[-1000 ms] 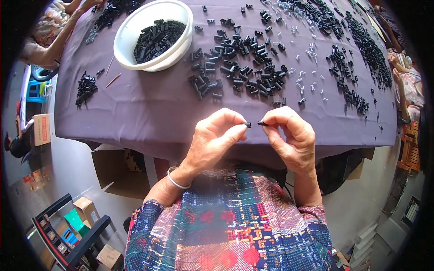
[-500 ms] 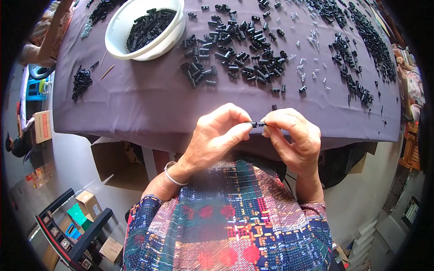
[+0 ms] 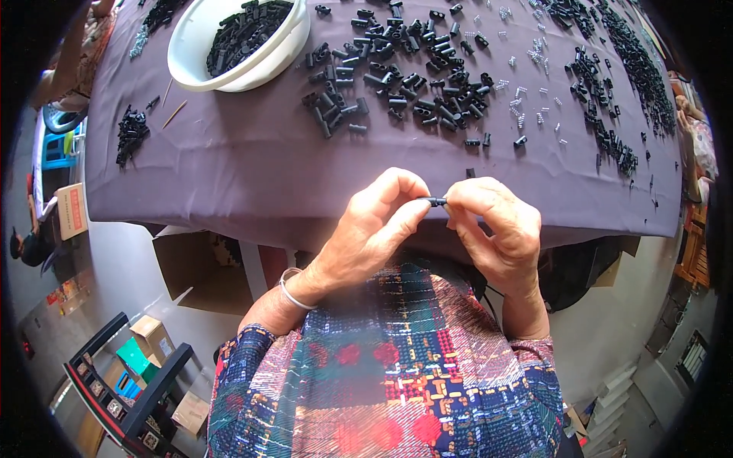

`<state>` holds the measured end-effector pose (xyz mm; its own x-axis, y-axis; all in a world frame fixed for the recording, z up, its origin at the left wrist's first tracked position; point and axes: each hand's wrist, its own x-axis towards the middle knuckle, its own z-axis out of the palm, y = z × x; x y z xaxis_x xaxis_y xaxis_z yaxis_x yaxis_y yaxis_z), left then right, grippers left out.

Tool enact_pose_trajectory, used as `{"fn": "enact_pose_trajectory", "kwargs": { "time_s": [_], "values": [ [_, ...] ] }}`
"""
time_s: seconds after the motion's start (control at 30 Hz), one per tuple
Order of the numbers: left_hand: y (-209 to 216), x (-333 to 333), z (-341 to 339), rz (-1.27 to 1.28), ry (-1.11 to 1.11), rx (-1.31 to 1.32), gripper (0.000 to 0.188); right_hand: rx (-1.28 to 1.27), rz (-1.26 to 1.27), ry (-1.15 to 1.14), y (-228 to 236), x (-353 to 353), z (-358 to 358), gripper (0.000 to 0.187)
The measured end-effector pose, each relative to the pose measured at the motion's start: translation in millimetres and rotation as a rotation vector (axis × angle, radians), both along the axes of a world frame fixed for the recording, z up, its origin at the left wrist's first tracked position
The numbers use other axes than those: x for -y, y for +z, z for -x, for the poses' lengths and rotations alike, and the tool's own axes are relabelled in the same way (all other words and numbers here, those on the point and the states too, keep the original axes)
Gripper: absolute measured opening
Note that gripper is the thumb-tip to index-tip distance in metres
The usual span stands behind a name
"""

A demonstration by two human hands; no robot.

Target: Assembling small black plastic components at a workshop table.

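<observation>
My left hand (image 3: 376, 217) pinches one end of a small black plastic tube (image 3: 436, 201) between thumb and fingertips. At the tube's other end, my right hand (image 3: 500, 225) grips a thin black plastic piece that lines up with it; the fingertips cover most of that piece. Both hands meet just above the near edge of the table. Beyond them lie many loose black tubes (image 3: 406, 98). To the right of these, small clear or silvery springs (image 3: 521, 107) are scattered. A single black piece (image 3: 470, 173) rests just past my right fingers.
A white bowl (image 3: 182, 75) of black parts stands at the far left of the purple tablecloth (image 3: 229, 179). Near it are a small black heap (image 3: 131, 137) and a wooden stick (image 3: 175, 114). More black parts (image 3: 603, 126) spread along the right. Below the table is an open cardboard box (image 3: 200, 275).
The two black pieces between my hands have come closer together, and the gap between them has narrowed. My hands have risen slightly, still pinching. The table items have shifted a little in view.
</observation>
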<state>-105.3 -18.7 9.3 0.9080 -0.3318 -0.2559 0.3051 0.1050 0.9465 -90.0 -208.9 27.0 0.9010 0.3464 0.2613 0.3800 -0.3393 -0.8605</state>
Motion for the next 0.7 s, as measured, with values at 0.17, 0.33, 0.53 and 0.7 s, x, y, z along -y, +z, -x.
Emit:
{"fn": "enact_pose_trajectory", "kwargs": {
  "time_s": [0.17,0.33,0.53,0.7],
  "values": [
    [-10.6,3.4,3.1,-0.182,0.001,0.214,0.013,-0.026,0.001,0.003,-4.1,-2.1,0.8,0.024],
    [-12.6,6.7,3.6,-0.282,0.009,0.383,0.012,-0.066,0.005,-0.020,-4.5,-4.4,3.3,0.024],
    [-18.2,5.2,5.3,-0.271,0.010,0.419,0.012,-0.100,-0.013,-0.003,-4.1,-5.2,0.7,0.022],
    [-21.8,3.7,2.5,-0.241,0.009,0.442,0.014,-0.114,0.013,0.043,-3.6,-4.9,-5.1,0.020]
  ]
}}
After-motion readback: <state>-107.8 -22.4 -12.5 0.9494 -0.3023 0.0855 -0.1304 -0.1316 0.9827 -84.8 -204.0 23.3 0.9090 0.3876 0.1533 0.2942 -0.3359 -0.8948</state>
